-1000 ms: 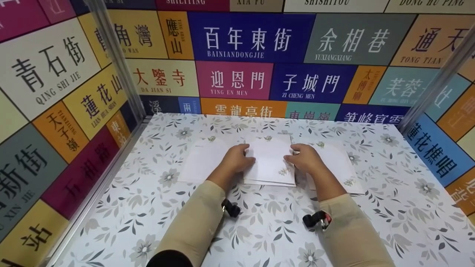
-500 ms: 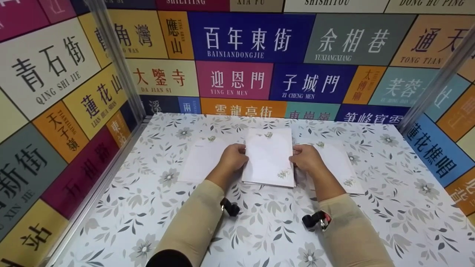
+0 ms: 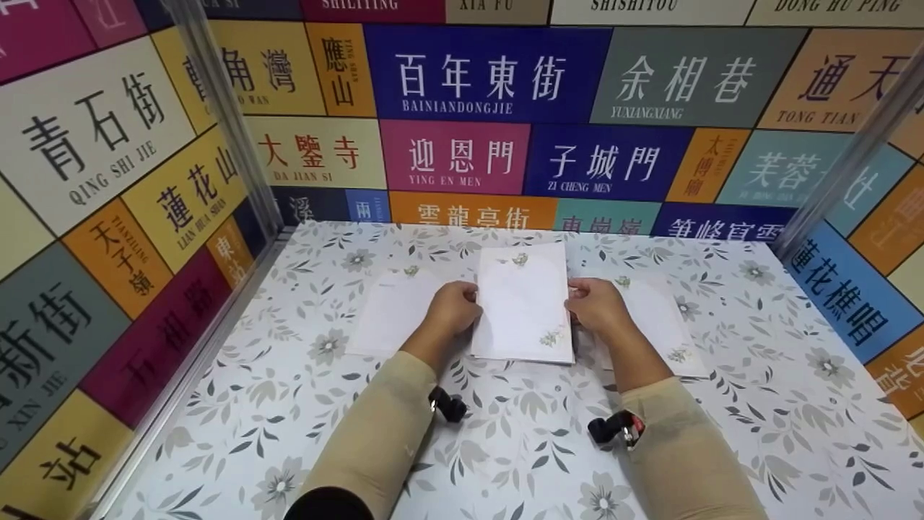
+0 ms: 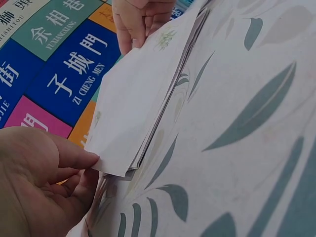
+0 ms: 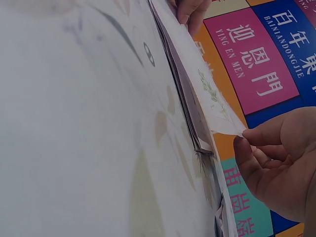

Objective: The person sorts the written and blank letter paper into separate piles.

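The top sheet (image 3: 521,300) was over the stack (image 5: 190,112) on the table (image 3: 505,448), left hand (image 3: 453,309) and right hand (image 3: 598,307) pinching opposite edges; separating it, I reckoned, was the step, the next wanting an even lift.

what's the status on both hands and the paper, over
Left hand, right hand pinch sheet by opposite edges. Sheet at least partly raised above stack. Nothing visibly in the way.
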### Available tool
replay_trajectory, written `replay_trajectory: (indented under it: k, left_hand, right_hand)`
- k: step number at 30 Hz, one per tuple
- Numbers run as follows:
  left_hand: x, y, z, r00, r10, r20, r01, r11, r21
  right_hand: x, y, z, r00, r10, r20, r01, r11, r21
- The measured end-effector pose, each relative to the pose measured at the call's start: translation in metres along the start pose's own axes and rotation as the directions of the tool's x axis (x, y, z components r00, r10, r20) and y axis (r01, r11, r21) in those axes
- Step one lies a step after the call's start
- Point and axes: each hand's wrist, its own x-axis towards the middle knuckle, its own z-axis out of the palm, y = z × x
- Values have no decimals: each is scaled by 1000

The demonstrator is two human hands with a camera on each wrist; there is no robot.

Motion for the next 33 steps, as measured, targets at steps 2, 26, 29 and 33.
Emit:
replay_trajectory:
  k: [2, 26, 29, 33]
  left_hand:
    - [0, 1, 0, 1000, -8, 4, 8, 1000, -20]
    - [-21, 42, 66, 991, 123, 51, -114, 981, -157]
    - [-24, 49, 76, 991, 117, 63, -104, 978, -178]
    - [-27, 57, 89, 989, 125, 74, -105, 968, -228]
  right_hand:
    - [0, 1, 0, 1000, -14, -7, 14, 1000, -3]
    - [-14, 42, -67, 998, 40, -39, -38, 999, 35]
    - [-15, 49, -77, 997, 60, -47, -57, 997, 53]
    - [-16, 59, -91, 995, 83, -58, -77, 993, 89]
